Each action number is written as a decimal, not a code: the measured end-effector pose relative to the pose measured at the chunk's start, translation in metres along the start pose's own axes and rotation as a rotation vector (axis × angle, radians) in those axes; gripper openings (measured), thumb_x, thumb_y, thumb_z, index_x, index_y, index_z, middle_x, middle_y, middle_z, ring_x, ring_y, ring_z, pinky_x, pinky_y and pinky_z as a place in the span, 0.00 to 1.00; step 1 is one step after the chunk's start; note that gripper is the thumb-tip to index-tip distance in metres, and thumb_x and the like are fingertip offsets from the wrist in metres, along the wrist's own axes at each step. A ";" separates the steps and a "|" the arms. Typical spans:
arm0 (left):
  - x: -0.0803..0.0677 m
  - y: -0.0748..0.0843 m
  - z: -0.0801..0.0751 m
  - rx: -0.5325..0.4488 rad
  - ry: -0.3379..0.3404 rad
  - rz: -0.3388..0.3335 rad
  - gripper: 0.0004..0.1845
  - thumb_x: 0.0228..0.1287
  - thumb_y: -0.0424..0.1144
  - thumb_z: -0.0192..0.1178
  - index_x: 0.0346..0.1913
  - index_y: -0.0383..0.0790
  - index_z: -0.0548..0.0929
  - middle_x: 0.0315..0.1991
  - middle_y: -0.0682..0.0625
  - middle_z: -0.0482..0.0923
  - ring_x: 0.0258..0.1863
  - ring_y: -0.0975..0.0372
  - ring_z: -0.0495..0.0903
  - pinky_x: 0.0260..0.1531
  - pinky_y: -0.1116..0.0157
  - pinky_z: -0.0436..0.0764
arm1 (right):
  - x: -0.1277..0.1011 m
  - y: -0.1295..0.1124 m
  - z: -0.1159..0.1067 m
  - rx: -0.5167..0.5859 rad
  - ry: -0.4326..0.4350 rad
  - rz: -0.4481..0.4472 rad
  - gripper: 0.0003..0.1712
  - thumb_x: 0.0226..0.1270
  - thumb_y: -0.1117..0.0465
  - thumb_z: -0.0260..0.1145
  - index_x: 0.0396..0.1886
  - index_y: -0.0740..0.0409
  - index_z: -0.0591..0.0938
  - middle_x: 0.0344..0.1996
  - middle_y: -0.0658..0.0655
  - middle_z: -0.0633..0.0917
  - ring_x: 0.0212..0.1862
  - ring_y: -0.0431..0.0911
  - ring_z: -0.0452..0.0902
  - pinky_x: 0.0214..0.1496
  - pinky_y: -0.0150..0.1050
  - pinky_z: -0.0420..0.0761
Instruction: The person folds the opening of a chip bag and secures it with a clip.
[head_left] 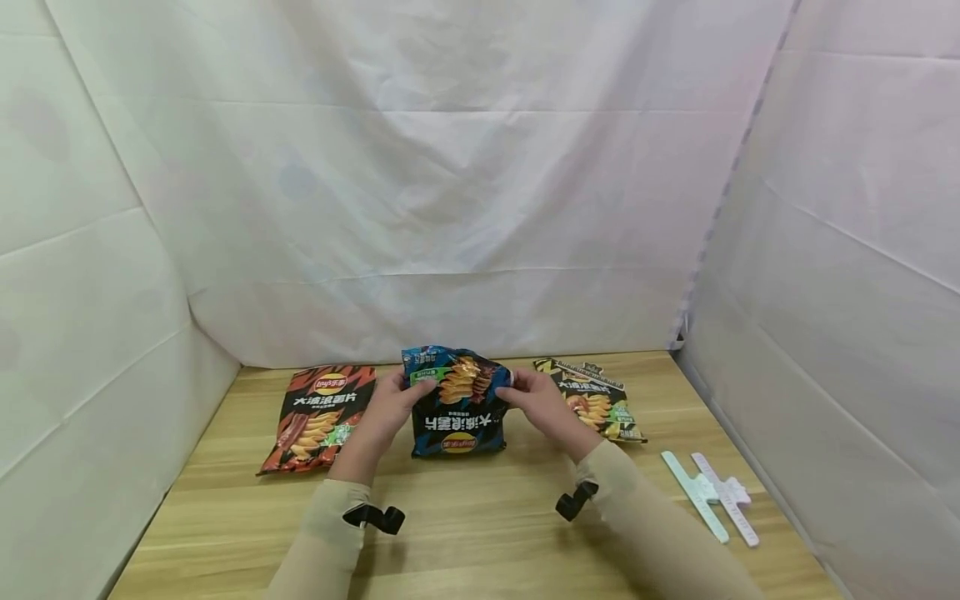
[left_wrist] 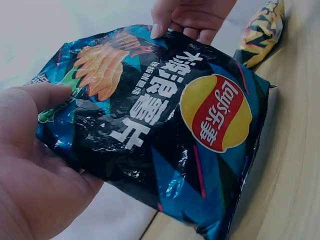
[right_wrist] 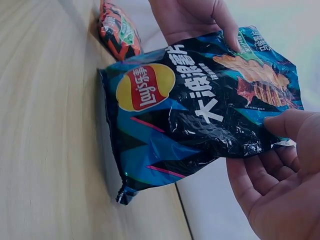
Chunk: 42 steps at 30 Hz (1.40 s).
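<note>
Between both hands is a blue and black chip bag (head_left: pixel 459 417), held upside down with its yellow and red Lay's logo (left_wrist: pixel 216 113) low, near the wooden table. My left hand (head_left: pixel 395 403) grips one side, thumb (left_wrist: pixel 50 95) on the printed front and fingers behind. On the opposite side my right hand (head_left: pixel 542 403) pinches the bag the same way, its thumb (right_wrist: pixel 285 123) near the chip picture and the other fingers curled underneath. The bag's lower end slants close over the tabletop, and its back is hidden in every view.
A red and black chip bag (head_left: pixel 318 417) lies left of my left hand. Behind my right forearm lies a yellow and black chip bag (head_left: pixel 596 406). Two long sealing clips, one mint (head_left: pixel 694 497) and one pale pink (head_left: pixel 726 498), lie at the table's right. White cloth (head_left: pixel 465 208) surrounds the table.
</note>
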<state>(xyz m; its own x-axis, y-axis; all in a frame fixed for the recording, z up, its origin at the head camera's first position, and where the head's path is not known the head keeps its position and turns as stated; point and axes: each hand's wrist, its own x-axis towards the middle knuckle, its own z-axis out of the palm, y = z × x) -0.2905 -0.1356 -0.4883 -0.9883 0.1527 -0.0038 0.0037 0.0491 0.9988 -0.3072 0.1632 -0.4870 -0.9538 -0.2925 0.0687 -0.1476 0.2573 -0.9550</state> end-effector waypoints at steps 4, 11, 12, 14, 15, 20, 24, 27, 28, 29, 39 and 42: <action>-0.004 0.008 0.006 0.001 -0.013 0.019 0.26 0.84 0.47 0.66 0.75 0.38 0.78 0.65 0.40 0.82 0.71 0.47 0.78 0.76 0.41 0.70 | -0.009 -0.008 -0.008 -0.021 0.007 -0.041 0.07 0.81 0.62 0.72 0.39 0.57 0.84 0.40 0.55 0.90 0.46 0.49 0.86 0.53 0.48 0.86; -0.012 0.020 0.012 0.025 -0.075 0.052 0.26 0.84 0.45 0.66 0.75 0.36 0.77 0.66 0.40 0.83 0.68 0.49 0.81 0.73 0.44 0.75 | -0.022 -0.017 -0.020 -0.118 0.018 -0.096 0.09 0.81 0.60 0.72 0.38 0.56 0.84 0.39 0.53 0.90 0.44 0.50 0.87 0.46 0.45 0.80; -0.013 0.021 0.012 0.036 -0.084 0.060 0.26 0.84 0.45 0.66 0.75 0.36 0.77 0.67 0.40 0.83 0.68 0.48 0.81 0.73 0.44 0.75 | -0.023 -0.017 -0.021 -0.128 0.017 -0.098 0.09 0.81 0.60 0.73 0.38 0.55 0.83 0.39 0.53 0.90 0.43 0.49 0.87 0.45 0.45 0.79; -0.014 0.023 0.013 0.063 -0.102 0.077 0.26 0.83 0.44 0.66 0.75 0.36 0.77 0.67 0.40 0.83 0.69 0.48 0.81 0.72 0.44 0.76 | -0.026 -0.018 -0.023 -0.140 0.009 -0.108 0.09 0.81 0.60 0.73 0.38 0.55 0.83 0.39 0.54 0.90 0.42 0.49 0.86 0.44 0.44 0.78; -0.015 0.024 0.013 0.077 -0.108 0.086 0.27 0.83 0.44 0.67 0.75 0.35 0.78 0.67 0.40 0.83 0.69 0.48 0.81 0.72 0.44 0.76 | -0.028 -0.019 -0.024 -0.138 0.004 -0.118 0.09 0.81 0.61 0.73 0.38 0.56 0.83 0.38 0.54 0.89 0.41 0.49 0.85 0.43 0.43 0.78; -0.020 0.027 0.013 0.138 -0.133 0.121 0.26 0.83 0.43 0.67 0.75 0.36 0.78 0.66 0.42 0.85 0.66 0.50 0.83 0.66 0.49 0.82 | -0.035 -0.021 -0.027 -0.119 -0.023 -0.167 0.08 0.81 0.63 0.73 0.38 0.58 0.82 0.39 0.57 0.88 0.38 0.49 0.83 0.41 0.41 0.79; -0.025 0.029 0.015 0.201 -0.146 0.147 0.22 0.83 0.44 0.67 0.72 0.38 0.81 0.60 0.45 0.88 0.54 0.56 0.87 0.50 0.57 0.84 | -0.043 -0.020 -0.028 -0.123 -0.031 -0.175 0.07 0.81 0.63 0.73 0.39 0.56 0.83 0.40 0.55 0.90 0.39 0.48 0.85 0.41 0.40 0.81; -0.031 0.031 0.016 0.276 -0.141 0.126 0.20 0.82 0.48 0.68 0.63 0.37 0.83 0.38 0.50 0.84 0.31 0.60 0.78 0.32 0.59 0.76 | -0.050 -0.017 -0.028 -0.134 -0.017 -0.166 0.07 0.80 0.63 0.74 0.39 0.56 0.84 0.38 0.55 0.90 0.37 0.47 0.85 0.39 0.39 0.81; -0.033 0.031 0.017 0.290 -0.146 0.118 0.19 0.82 0.49 0.69 0.61 0.38 0.82 0.31 0.52 0.79 0.25 0.61 0.72 0.27 0.60 0.73 | -0.052 -0.016 -0.028 -0.132 -0.014 -0.160 0.07 0.80 0.64 0.74 0.39 0.56 0.84 0.38 0.55 0.90 0.37 0.47 0.85 0.38 0.39 0.81; -0.035 0.031 0.017 0.305 -0.150 0.110 0.18 0.81 0.50 0.69 0.58 0.39 0.82 0.26 0.53 0.74 0.20 0.61 0.66 0.24 0.60 0.69 | -0.055 -0.015 -0.028 -0.135 -0.009 -0.159 0.07 0.79 0.64 0.74 0.39 0.56 0.84 0.37 0.55 0.90 0.36 0.48 0.84 0.37 0.38 0.80; -0.038 0.016 0.020 0.332 -0.259 0.165 0.14 0.82 0.49 0.68 0.60 0.45 0.86 0.18 0.58 0.64 0.14 0.63 0.57 0.21 0.63 0.66 | -0.065 0.008 -0.023 -0.122 0.017 -0.240 0.05 0.78 0.68 0.74 0.40 0.56 0.86 0.36 0.56 0.91 0.34 0.48 0.83 0.36 0.35 0.77; -0.038 0.015 0.021 0.310 -0.265 0.178 0.17 0.83 0.48 0.67 0.63 0.41 0.84 0.29 0.55 0.79 0.21 0.61 0.69 0.28 0.62 0.73 | -0.066 0.012 -0.021 -0.089 0.025 -0.234 0.05 0.79 0.68 0.73 0.40 0.56 0.85 0.37 0.57 0.91 0.37 0.54 0.84 0.39 0.36 0.80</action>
<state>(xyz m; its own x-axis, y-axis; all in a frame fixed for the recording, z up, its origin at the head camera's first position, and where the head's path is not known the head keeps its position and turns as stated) -0.2499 -0.1197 -0.4741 -0.8950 0.4312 0.1143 0.2561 0.2868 0.9231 -0.2511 0.2047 -0.4967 -0.8969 -0.3312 0.2932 -0.3867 0.2653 -0.8832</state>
